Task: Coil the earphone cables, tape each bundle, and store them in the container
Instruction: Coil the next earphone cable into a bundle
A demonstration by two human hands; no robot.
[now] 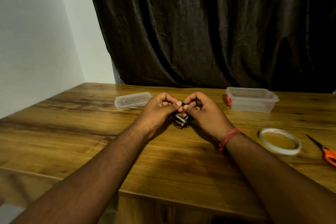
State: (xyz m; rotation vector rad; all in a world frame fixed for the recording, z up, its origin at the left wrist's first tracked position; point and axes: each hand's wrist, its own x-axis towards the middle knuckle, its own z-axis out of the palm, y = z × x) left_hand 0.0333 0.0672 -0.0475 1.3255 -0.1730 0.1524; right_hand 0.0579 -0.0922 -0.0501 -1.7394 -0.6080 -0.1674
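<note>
Wooden tabletop (72,132) carries container (251,99), lid (133,100), tape (280,141), scissors (325,151). Left hand (158,111) and right hand (203,112) fingers pinch black cable bundle (181,119) mid-table.

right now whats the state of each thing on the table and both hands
earphone cable: bunched in a coil, held between both hands just above the table
left hand: fingers pinched shut on the cable
right hand: fingers pinched shut on the cable
container: open, lid off, looks empty
lid: lying flat, apart from the container
tape roll: lying flat, untouched
scissors: closed, lying at the right edge
</note>
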